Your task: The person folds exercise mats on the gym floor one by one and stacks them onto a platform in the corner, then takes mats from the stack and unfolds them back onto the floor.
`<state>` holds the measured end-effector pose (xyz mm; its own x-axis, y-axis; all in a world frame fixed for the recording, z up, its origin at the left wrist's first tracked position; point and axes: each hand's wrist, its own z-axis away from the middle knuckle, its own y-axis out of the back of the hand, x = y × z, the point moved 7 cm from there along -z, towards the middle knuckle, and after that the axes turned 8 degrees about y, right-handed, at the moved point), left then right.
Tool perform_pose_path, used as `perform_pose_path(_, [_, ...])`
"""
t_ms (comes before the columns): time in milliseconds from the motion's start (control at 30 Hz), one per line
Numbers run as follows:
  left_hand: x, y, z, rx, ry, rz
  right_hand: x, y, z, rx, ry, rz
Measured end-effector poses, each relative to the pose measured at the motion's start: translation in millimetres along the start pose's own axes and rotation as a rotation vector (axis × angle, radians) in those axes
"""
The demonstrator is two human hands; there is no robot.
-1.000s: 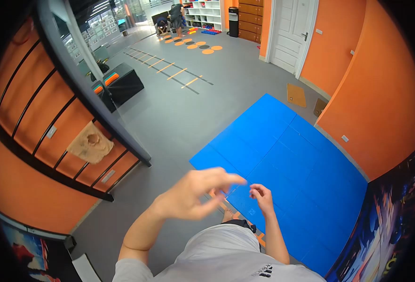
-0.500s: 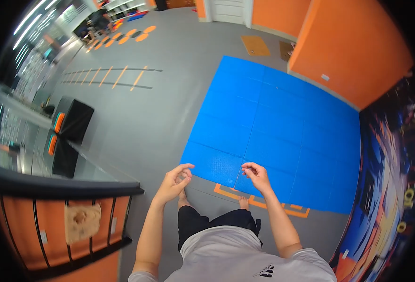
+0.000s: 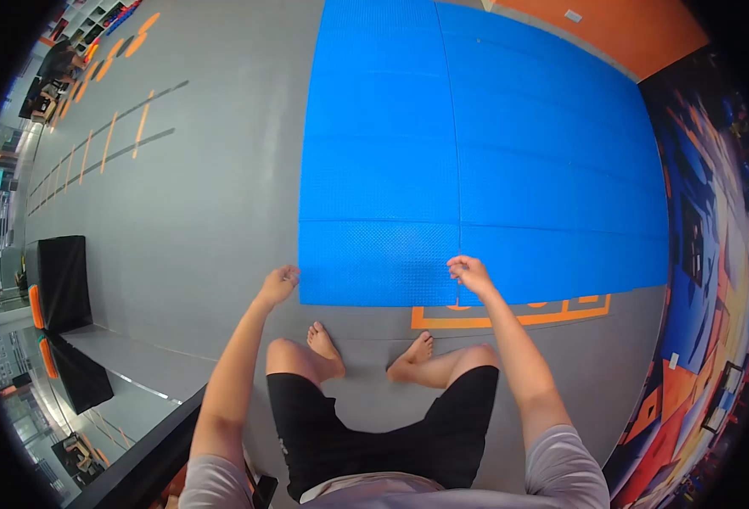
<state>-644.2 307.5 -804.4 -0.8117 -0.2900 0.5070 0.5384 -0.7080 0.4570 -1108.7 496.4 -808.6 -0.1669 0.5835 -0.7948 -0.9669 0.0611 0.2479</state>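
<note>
My left hand [image 3: 282, 284] is held out in front of me, over the grey floor by the left edge of the blue mat [image 3: 383, 153]. Its fingers are curled in loosely, and nothing shows in them. Over the near part of the mat, close to a seam, my right hand [image 3: 469, 275] has its fingers bent inward, also with nothing visible in it. Both arms reach forward, roughly level with each other. Below them my bare left foot [image 3: 326, 349] and right foot [image 3: 411, 358] stand apart on the grey floor, just short of the mat, with my knees bent.
Orange floor markings [image 3: 510, 320] run along the mat's near edge. Black padded blocks [image 3: 60, 280] stand at the left beside a mirror. A painted wall [image 3: 705, 254] borders the right. Ladder-shaped floor lines [image 3: 107, 144] and a person [image 3: 56, 64] are farther left.
My view has tilted down. My knees have bent and spread, showing both feet fully. Both arms stay stretched forward, and the fingers are curled more tightly.
</note>
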Motion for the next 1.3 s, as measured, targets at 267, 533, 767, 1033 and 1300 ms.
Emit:
perform_pose_path(267, [-79.6, -92.3, -255.1, -0.211, -0.235, -0.933, 210.8, 0.5, -188.0, 0.005, 0.052, 0.736])
perform_pose_path(533, [-113.0, -81.0, -345.6, 0.439, 0.070, -0.951, 250.3, 22.6, -215.8, 0.287, -0.048, 0.482])
perform_pose_path(767, [-101.5, -39.5, -325.3, 0.299, -0.112, -0.452, 264.4, 29.5, -204.7, 0.075, -0.255, 0.047])
perform_pose_path(1033, [0.3, 85.3, -251.0, 0.579, -0.562, -0.045, 74.4, 98.0, -153.2, 0.567, 0.737, 0.097])
perform_pose_path(1300, [37.3, 134.2, -185.8, 0.224, -0.792, 0.778, -10.4, 114.7, -89.0, 0.658, 0.954, 0.024])
